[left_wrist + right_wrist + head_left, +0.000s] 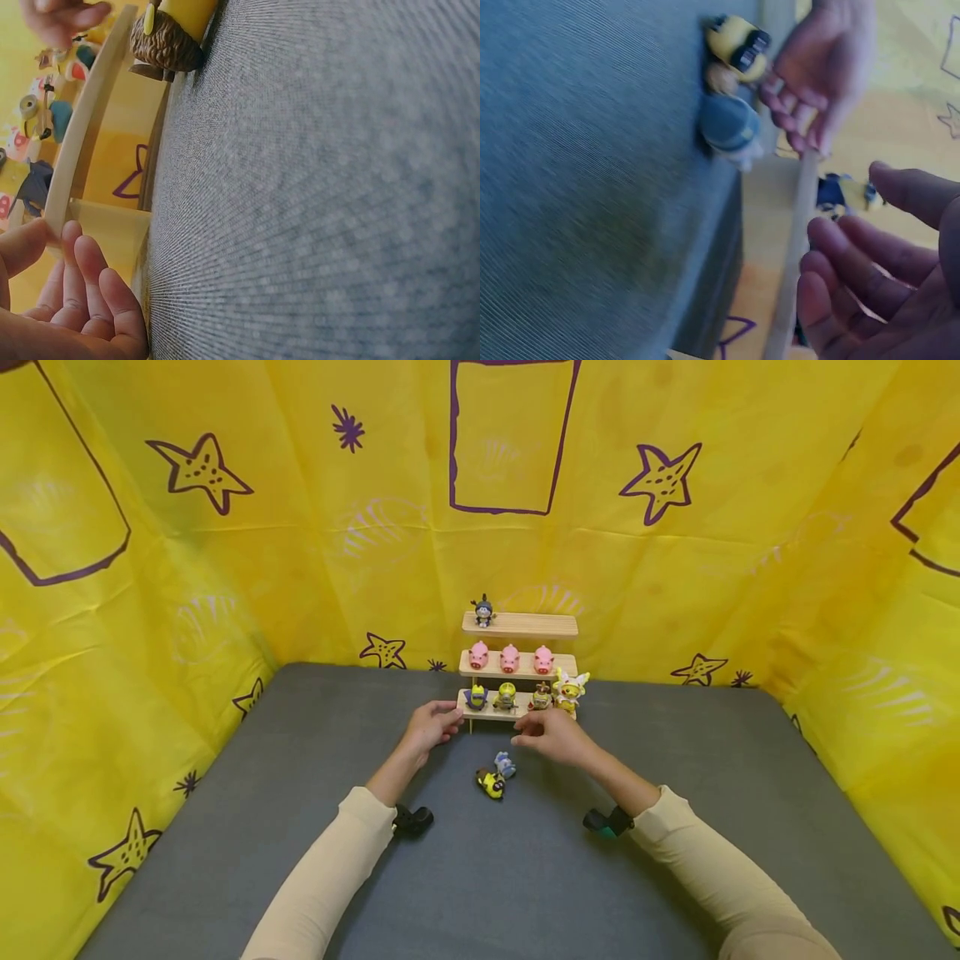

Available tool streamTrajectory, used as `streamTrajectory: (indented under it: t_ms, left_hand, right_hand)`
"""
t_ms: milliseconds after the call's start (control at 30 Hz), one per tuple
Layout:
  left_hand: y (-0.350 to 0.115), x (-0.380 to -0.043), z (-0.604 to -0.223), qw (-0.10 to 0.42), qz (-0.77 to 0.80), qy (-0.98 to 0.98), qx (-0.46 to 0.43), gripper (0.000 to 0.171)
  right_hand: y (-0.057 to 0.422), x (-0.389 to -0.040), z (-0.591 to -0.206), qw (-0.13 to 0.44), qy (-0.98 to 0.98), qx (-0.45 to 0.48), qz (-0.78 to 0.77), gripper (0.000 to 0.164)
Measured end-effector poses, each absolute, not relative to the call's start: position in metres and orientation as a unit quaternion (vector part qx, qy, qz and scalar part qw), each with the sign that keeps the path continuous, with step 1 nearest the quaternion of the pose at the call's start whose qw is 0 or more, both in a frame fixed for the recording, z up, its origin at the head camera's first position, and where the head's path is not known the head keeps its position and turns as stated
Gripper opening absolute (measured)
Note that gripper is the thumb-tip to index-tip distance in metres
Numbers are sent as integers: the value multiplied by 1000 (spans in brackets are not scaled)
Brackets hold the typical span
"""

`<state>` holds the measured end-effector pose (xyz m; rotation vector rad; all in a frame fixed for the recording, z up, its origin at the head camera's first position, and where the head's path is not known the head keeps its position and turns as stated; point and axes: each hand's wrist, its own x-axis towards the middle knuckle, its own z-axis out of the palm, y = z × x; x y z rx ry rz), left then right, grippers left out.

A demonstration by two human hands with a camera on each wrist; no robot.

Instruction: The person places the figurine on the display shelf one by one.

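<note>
My left hand (433, 725) pinches the left end of the lowest board of a three-tier wooden display stand (542, 625), thumb on top and fingertips below. Just in front of that board's right half hovers my right hand (558, 737), fingers loosely bent and nothing in them. Along the lowest tier stand a yellow figurine with a dark blue cape (477, 697), a yellow figurine with goggles (507, 696), a yellow figurine with a brown hat (541, 697) and a yellow figurine with big white ears (568, 690).
Several pink pig figurines (510, 658) line the middle tier; a dark-hatted figurine (483, 612) stands at the top left. Before the stand, a yellow-and-brown figurine (492, 783) and a blue-grey figurine (505, 765) lie on the grey tabletop (480, 877). Yellow cloth (390, 585) hangs behind.
</note>
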<state>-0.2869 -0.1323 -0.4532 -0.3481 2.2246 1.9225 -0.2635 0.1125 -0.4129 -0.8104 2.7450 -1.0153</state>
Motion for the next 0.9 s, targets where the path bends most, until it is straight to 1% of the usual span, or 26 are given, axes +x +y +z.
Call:
streamTrajectory:
  t_ms: [200,433,533,733,900]
  left_hand:
    - [-131,-286,-455,89,646,749,-117,36]
    - [-132,-285,-457,86,646,749,-116,37]
    - [-132,-286,-457,85,647,749,-115,37]
    - [-131,-287,-458,88,645,750,-116,36]
    - [-131,-287,-456,85,647,749,-114,36]
  right_hand:
    - [108,-256,-429,76,919,-244,-299,25]
    - [100,-247,-436,94,924,-242,-280,25]
    - [95,-245,-437,90,929,-235,-270,24]
    - [88,-240,-444,63,945,-210,-244,21]
    - [85,-239,-449,43,949,-207,-235,19]
